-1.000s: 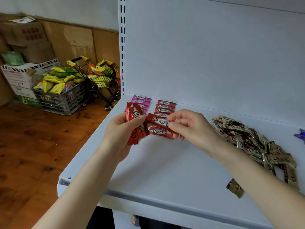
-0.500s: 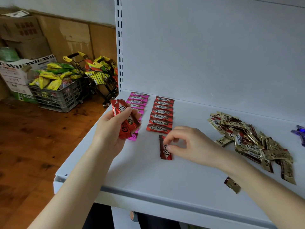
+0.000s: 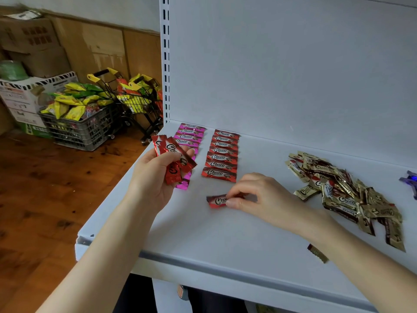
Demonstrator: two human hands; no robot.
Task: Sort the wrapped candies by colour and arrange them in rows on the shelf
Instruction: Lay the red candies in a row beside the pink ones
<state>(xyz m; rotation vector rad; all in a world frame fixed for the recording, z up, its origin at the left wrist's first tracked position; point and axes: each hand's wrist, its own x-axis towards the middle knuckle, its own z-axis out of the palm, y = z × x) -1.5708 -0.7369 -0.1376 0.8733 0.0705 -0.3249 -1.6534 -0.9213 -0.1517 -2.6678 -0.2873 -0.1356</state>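
On the white shelf (image 3: 203,240) lie a row of pink candies (image 3: 189,136) at the back left and a row of red candies (image 3: 222,154) beside it. My left hand (image 3: 155,177) holds a bunch of red candies (image 3: 173,159) above the pink row's near end. My right hand (image 3: 255,195) pinches one red candy (image 3: 216,201) that lies crosswise on the shelf, a little in front of the red row. A loose heap of gold candies (image 3: 343,193) lies to the right.
One gold candy (image 3: 317,253) lies alone near the shelf's front edge by my right forearm. A blue-purple object (image 3: 410,181) shows at the far right edge. Left of the shelf, on the wooden floor, stand a grey crate (image 3: 79,129) of snack bags, small carts and cardboard boxes.
My right hand has turned the single red candy from lengthwise to crosswise on the shelf, below the red row. My left hand keeps its bunch and has barely moved.
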